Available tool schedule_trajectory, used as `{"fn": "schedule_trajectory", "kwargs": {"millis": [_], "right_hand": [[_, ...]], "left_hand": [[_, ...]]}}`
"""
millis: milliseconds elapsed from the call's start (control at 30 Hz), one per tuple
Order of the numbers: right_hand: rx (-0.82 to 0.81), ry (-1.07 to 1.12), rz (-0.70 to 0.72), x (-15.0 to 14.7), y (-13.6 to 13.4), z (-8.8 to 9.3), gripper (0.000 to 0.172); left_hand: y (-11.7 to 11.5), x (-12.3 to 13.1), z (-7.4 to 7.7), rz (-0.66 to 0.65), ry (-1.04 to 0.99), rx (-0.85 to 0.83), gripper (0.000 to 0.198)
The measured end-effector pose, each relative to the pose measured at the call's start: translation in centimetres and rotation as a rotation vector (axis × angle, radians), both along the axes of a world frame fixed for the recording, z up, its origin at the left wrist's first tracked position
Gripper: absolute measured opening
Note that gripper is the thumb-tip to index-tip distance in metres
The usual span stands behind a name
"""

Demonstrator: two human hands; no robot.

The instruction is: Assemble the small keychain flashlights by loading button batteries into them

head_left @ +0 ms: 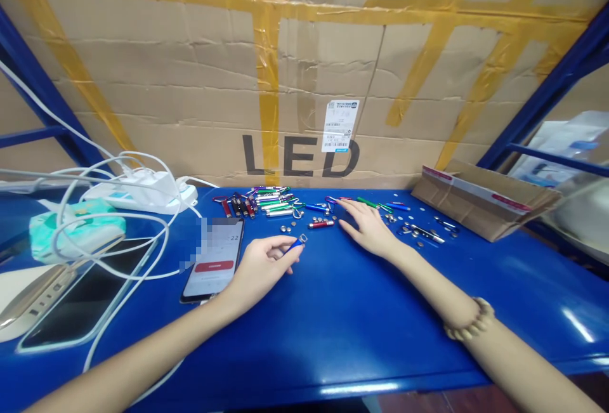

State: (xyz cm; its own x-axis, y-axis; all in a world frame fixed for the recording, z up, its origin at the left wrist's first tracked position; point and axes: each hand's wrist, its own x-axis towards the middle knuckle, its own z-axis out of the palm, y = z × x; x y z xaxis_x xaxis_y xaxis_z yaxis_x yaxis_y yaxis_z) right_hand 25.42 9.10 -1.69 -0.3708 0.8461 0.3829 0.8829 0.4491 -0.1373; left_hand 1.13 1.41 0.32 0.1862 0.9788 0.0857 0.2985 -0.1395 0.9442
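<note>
**Head view: small blue torch pinched, next part being sought**

Broad glossy blue metal table, brown taped cardboard wall behind. Assembly step, by the look. Left hand closed on a small blue keychain torch, near the black smartphone. Right hand flat, fingers spread, empty, reaching among loose coloured torch bodies and tiny silver button cells. Next, likely: a fine pinch on one small piece.
</note>
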Motion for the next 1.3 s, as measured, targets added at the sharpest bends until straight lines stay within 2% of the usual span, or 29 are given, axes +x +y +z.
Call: {"fn": "schedule_trajectory", "kwargs": {"millis": [200,533,900,1133,1300], "right_hand": [[-0.065,-0.105,0.001,-0.8,0.8,-1.1,0.050],[-0.048,-0.086,-0.192,0.5,2.8,-1.7,0.060],[-0.030,-0.077,-0.120,0.5,2.2,-0.9,0.050],[-0.030,-0.081,-0.164,1.0,3.0,-1.5,0.060],[-0.021,-0.073,-0.182,1.5,4.0,-1.9,0.060]], "left_hand": [[-0.5,0.3,0.3,-0.019,-0.045,-0.058,0.032],[-0.7,0.5,0.2,-0.044,-0.030,-0.075,0.031],[-0.5,0.4,0.1,-0.058,-0.030,-0.095,0.033],[-0.4,0.5,0.0,-0.064,-0.032,-0.104,0.035],[-0.4,0.6,0.1,-0.060,-0.031,-0.121,0.033]]}}
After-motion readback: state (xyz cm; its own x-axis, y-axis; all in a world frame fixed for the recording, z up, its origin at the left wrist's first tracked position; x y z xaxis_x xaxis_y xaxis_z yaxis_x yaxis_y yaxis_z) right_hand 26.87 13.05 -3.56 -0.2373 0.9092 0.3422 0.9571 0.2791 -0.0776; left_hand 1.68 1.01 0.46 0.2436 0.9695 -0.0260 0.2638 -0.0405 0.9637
